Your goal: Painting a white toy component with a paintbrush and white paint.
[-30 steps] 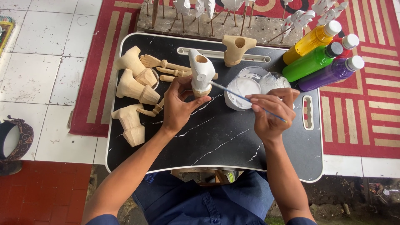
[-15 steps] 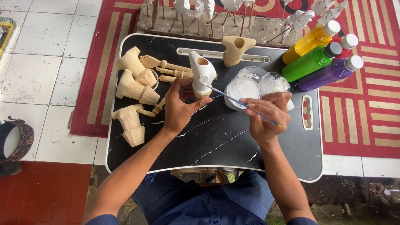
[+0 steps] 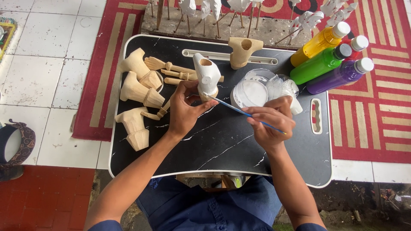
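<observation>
Left hand (image 3: 185, 109) gripping white-painted wooden figure (image 3: 206, 77), right hand (image 3: 270, 121) pinching brush (image 3: 239, 111), paint bowl (image 3: 251, 92) just behind (bottles (image 3: 327, 64) beyond)

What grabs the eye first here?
At the middle of the black tray, the left hand grips a white-painted wooden figure while the right hand touches a thin blue brush to its base. The paint bottles, yellow, green, red and purple, lie at the upper right, and bare wooden pieces sit along the tray's left edge.
</observation>
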